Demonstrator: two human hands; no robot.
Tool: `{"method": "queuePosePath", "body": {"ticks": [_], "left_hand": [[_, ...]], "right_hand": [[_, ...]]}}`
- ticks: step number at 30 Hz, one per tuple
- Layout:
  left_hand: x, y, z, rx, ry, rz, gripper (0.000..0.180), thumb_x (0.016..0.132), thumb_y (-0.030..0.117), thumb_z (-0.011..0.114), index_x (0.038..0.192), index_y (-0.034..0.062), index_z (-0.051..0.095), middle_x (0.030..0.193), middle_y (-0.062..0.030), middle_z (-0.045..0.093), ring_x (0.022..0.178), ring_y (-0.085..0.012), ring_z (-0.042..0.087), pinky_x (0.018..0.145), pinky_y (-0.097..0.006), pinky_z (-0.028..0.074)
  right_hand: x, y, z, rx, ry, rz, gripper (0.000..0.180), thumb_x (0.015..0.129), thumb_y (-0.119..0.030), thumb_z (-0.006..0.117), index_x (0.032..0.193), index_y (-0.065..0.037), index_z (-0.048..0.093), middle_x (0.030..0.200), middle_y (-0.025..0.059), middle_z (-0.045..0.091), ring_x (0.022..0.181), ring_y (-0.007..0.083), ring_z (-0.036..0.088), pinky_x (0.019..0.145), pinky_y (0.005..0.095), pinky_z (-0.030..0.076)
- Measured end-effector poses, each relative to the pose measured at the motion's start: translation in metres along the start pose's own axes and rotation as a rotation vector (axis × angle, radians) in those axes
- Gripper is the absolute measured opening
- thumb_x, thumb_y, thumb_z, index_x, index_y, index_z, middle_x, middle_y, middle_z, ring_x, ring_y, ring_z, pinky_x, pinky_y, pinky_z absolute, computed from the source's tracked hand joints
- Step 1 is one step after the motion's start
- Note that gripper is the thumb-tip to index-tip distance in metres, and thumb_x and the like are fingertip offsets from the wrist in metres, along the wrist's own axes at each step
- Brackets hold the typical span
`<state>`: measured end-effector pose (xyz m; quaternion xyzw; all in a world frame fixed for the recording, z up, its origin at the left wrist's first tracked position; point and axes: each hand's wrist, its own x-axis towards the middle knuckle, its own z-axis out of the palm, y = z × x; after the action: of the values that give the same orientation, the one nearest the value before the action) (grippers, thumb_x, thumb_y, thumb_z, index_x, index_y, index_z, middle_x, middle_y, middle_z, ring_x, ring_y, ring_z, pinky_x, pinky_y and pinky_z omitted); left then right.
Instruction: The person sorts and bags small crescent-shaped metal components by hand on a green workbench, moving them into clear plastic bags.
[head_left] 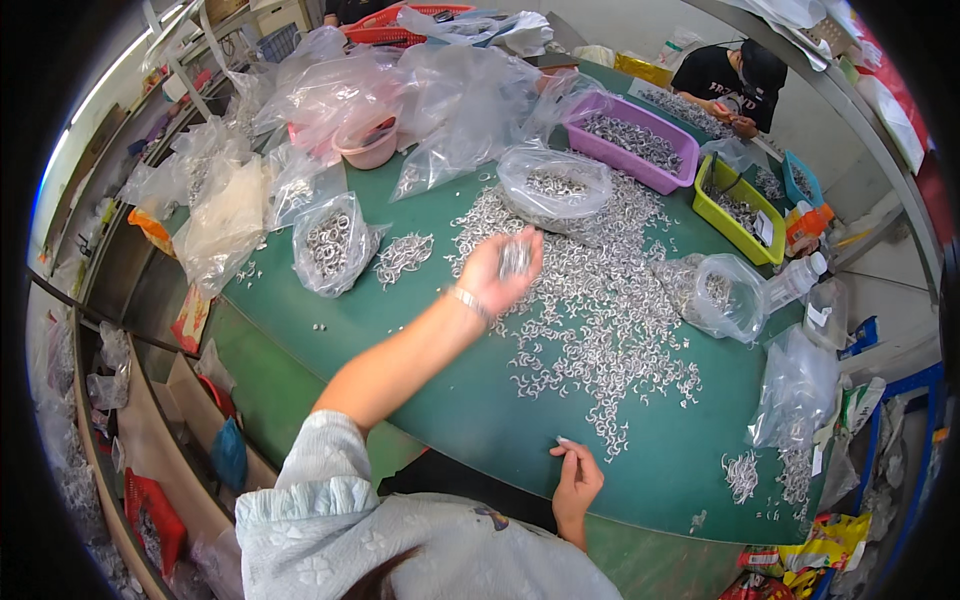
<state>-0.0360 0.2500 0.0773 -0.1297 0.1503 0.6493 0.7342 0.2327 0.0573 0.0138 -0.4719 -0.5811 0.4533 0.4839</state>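
From the head camera, the left hand [500, 268] is stretched out over the green counter [480, 420], palm up and fingers curled together round a small bunch of silvery metal hooks [517, 257]. It holds them cupped rather than pinched, likely so that the loose pieces do not slip out. The hand hovers above the big scatter of metal hooks [600, 310] that covers the middle of the counter, just in front of an open clear bag of hooks [555, 186].

The right hand [576, 482] rests at the near edge of the counter, fingers drawn together and the fingertips touching the surface by the lowest pieces of the scatter. Whether it pinches a piece I cannot tell.

To the left lies a second clear bag [333, 245] full of the same parts, with a small separate heap [402, 256] beside it, apart from the main spread. Further back a purple tray [632, 140] and a yellow-green tray [738, 212] also hold metal parts, and a pink bowl [368, 148] sits among crumpled plastic bags [460, 90]. To the right another clear bag [722, 292] lies on its side, mouth toward the scatter. At the far end another person in a black shirt [722, 78] bends over the counter.
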Motion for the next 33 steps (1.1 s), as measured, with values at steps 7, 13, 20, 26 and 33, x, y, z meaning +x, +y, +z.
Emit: {"method": "queuePosePath", "body": {"ticks": [7, 13, 20, 26, 33], "left_hand": [[0.110, 0.049, 0.086, 0.254, 0.104, 0.327, 0.033, 0.099, 0.011, 0.031, 0.122, -0.0057, 0.046, 0.111, -0.0243, 0.054, 0.095, -0.0311, 0.060, 0.080, -0.041, 0.056], [0.090, 0.053, 0.084, 0.297, -0.065, 0.090, 0.026, 0.100, 0.015, 0.037, 0.115, -0.0030, 0.048, 0.099, -0.0187, 0.055, 0.073, -0.0198, 0.053, 0.056, -0.029, 0.044], [0.017, 0.051, 0.010, 0.457, -0.004, 0.032, 0.018, 0.099, 0.025, 0.051, 0.101, 0.0068, 0.048, 0.085, -0.0081, 0.055, 0.061, -0.0101, 0.048, 0.039, -0.019, 0.033], [-0.025, 0.037, -0.060, 0.442, 0.129, 0.038, 0.020, 0.099, 0.025, 0.052, 0.094, 0.0060, 0.051, 0.082, -0.0076, 0.052, 0.059, -0.0093, 0.044, 0.040, -0.019, 0.032], [-0.036, 0.034, -0.085, 0.537, 0.027, 0.056, 0.024, 0.099, 0.027, 0.053, 0.094, 0.0035, 0.055, 0.083, -0.0071, 0.054, 0.060, -0.0092, 0.044, 0.042, -0.018, 0.031]], "right_hand": [[-0.002, -0.003, 0.003, 0.047, -0.007, 0.036, 0.017, 0.096, 0.000, 0.048, 0.102, 0.006, 0.063, 0.087, 0.0108, 0.066, 0.082, 0.0155, 0.061, 0.078, 0.0270, 0.047], [-0.001, 0.004, 0.002, 0.096, -0.001, 0.005, 0.017, 0.094, 0.002, 0.051, 0.105, 0.004, 0.064, 0.088, 0.0116, 0.066, 0.082, 0.0173, 0.062, 0.076, 0.0273, 0.048], [0.064, -0.024, -0.017, -0.132, -0.298, -0.070, 0.017, 0.088, 0.002, 0.058, 0.102, 0.002, 0.067, 0.097, 0.0115, 0.070, 0.092, 0.0216, 0.066, 0.086, 0.0323, 0.050], [0.248, -0.101, 0.039, -0.341, -0.359, -0.588, 0.026, 0.093, -0.001, 0.047, 0.115, 0.003, 0.061, 0.109, 0.0165, 0.068, 0.104, 0.0272, 0.066, 0.092, 0.0347, 0.048], [0.386, -0.084, 0.113, -0.775, -0.682, -0.382, 0.028, 0.086, 0.007, 0.054, 0.111, 0.000, 0.063, 0.097, 0.0131, 0.071, 0.097, 0.0212, 0.068, 0.085, 0.0323, 0.051]]}}
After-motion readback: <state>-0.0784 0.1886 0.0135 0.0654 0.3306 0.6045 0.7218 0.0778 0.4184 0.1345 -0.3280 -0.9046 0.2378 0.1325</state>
